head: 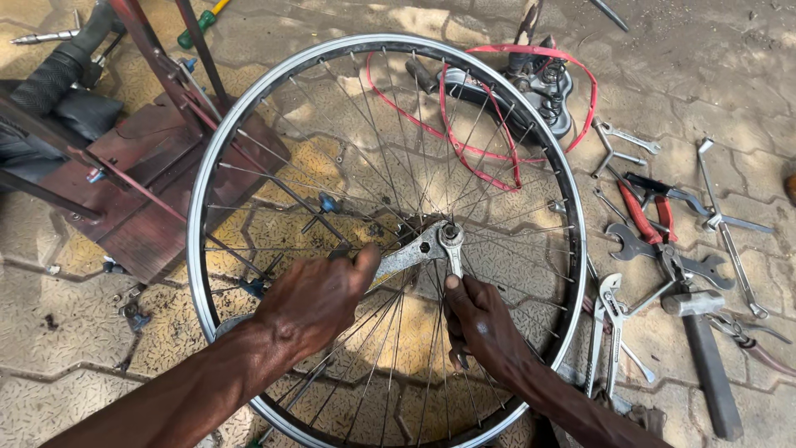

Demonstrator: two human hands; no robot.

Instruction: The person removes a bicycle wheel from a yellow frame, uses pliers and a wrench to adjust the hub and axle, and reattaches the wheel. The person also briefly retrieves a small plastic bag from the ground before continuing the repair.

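Note:
A spoked bicycle wheel [197, 191] lies flat over paved ground, its hub [424, 231] near the middle. My left hand [313, 300] grips a flat wide wrench [404, 255] whose jaw sits on the hub. My right hand [481, 322] holds a slimmer ring spanner [452, 245], its ring end on the axle nut beside the flat wrench. Both hands rest over the spokes on the near side of the wheel.
Right of the wheel lie several tools: red-handled pliers [647, 214], flat wrenches [647, 249], a hammer [705, 348], an adjustable wrench [604, 323]. A red strap [497, 158] and a dark sprung saddle [543, 87] sit at the far rim. A rust-red metal stand [145, 182] is on the left.

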